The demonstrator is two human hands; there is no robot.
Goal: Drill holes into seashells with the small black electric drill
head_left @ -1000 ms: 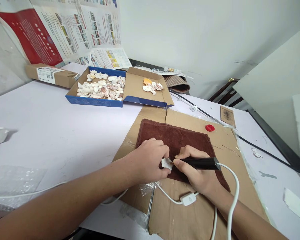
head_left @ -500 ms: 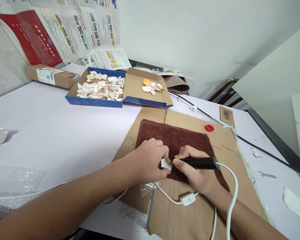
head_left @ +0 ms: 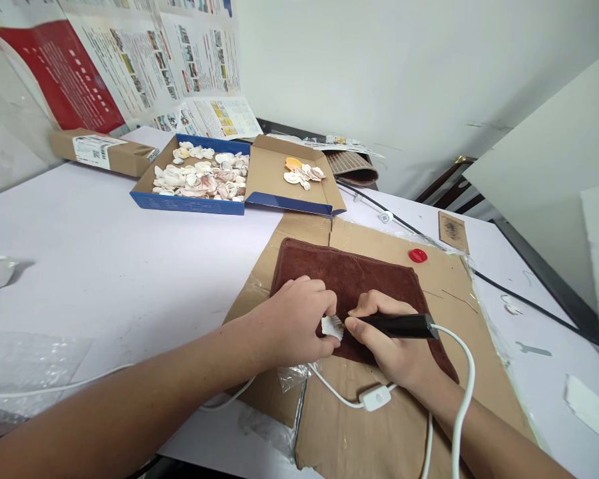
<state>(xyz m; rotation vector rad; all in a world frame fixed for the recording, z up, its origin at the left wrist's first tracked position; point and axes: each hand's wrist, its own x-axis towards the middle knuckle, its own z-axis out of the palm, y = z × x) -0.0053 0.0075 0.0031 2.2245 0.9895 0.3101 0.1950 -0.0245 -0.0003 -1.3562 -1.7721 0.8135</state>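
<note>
Nearest me, I see a white cord (head_left: 462, 392) with an inline switch (head_left: 376, 398) trailing over the cardboard sheet (head_left: 379, 432); just beyond it my left hand (head_left: 294, 326) pinches a small white shell (head_left: 332, 326) against the brown cloth (head_left: 349, 276), fingers curled tight around it; my right hand (head_left: 387, 339) grips a black corded tool (head_left: 399, 325) like a pen, its tip hidden at the shell's edge, so I cannot tell whether it touches; farther on, a red cap (head_left: 418, 255) sits on the cardboard, well apart from the hands; at the back of the white table (head_left: 104, 259) stands an open blue box (head_left: 194, 199) heaped with shells, its flap holding a few more.
</note>
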